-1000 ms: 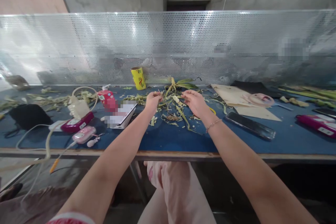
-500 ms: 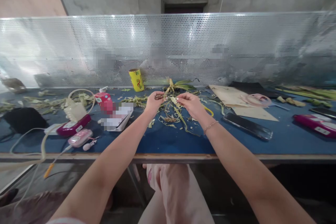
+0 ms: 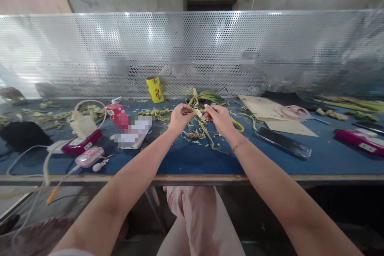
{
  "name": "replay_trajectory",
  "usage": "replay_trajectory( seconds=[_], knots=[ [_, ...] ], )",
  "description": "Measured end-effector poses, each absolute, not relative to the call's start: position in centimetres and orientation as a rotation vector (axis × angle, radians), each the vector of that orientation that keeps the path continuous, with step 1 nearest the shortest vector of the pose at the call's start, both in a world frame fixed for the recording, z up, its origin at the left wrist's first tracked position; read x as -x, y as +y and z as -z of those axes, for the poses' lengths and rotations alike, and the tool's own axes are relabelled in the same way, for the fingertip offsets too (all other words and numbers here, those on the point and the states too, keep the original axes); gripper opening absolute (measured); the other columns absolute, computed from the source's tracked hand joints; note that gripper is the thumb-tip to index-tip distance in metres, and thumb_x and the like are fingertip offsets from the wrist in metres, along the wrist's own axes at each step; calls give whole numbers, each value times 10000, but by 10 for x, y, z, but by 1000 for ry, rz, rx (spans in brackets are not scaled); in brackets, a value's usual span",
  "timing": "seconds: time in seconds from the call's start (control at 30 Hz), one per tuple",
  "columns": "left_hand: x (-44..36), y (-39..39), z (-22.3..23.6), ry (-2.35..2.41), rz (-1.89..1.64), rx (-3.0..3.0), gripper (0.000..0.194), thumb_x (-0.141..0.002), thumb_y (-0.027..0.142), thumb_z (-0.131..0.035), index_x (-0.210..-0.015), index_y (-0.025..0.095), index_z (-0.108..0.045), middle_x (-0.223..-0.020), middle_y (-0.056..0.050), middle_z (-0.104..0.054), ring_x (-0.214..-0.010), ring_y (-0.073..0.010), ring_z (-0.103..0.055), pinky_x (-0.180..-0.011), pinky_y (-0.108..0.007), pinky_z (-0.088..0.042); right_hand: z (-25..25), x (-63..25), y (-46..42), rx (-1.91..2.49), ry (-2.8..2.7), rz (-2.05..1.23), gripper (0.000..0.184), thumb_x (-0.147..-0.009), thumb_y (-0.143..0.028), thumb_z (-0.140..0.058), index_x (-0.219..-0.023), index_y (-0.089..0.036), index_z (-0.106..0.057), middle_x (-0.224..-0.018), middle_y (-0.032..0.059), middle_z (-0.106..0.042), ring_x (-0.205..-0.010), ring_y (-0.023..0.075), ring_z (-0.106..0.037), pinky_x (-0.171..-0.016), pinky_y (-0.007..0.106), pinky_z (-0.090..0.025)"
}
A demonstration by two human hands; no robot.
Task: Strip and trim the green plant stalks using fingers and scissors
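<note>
Left hand and right hand meet over plant strands

Both hands are just above the middle of the blue desk, fingertips near each other and the pale, thin plant strands between them. Each grip is closed, thumb and fingers pinched on the strands — exactly which strand each one has is too small to tell. Below lie curled scraps, and a long green stem slants toward the near edge. Behind the hands rests a leafy bunch, with a yellow roll standing to its left, close to the perforated metal screen. A yellow loop shows just beside the right hand. Farther right are a dark phone and tan sheets — a pink coil lies on these. A red pack stands to the left.
</note>
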State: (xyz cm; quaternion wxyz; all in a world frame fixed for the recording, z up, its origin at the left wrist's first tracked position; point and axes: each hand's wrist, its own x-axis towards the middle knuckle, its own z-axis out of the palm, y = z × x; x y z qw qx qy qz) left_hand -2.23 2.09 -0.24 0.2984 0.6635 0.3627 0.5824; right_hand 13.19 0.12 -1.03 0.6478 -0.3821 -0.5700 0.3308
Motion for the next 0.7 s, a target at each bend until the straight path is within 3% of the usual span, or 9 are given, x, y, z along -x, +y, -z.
replay_trajectory(
  seconds=[0.2,0.33,0.47,0.7],
  knots=[
    [22,19,1,969,-1533,-1735,231,-561,145,-686,-717,165,-517,-680,20,-569,-659,-107,-575,-661,-264,-467,7,-127,-4,767,-1224,-965,237,-532,-299,-748,-724,-178,-678,-680,22,-667,-661,129,-615,-718,299,-500],
    [20,16,0,933,-1529,-1712,222,-566,126,-674,-710,164,-510,-680,20,-568,-647,-105,-575,-664,-270,-470,7,-127,-5,781,-1253,-913,228,-574,-305,-719,-765,-184,-687,-749,39,-688,-740,167,-641,-807,363,-499],
    [17,13,1,914,-1541,-1727,212,-581,120,-663,-709,164,-500,-680,19,-561,-638,-99,-564,-652,-264,-466,10,-127,-4,847,-1401,-676,215,-647,-325,-663,-811,-186,-666,-778,48,-684,-741,187,-649,-783,384,-513],
    [15,13,5,911,-1650,-1889,202,-606,155,-665,-716,172,-497,-728,10,-529,-665,-97,-541,-627,-252,-474,8,-125,-12,932,-1524,-300,106,-731,-292,-579,-735,-190,-611,-713,33,-649,-670,165,-610,-675,327,-495]
  ],
)
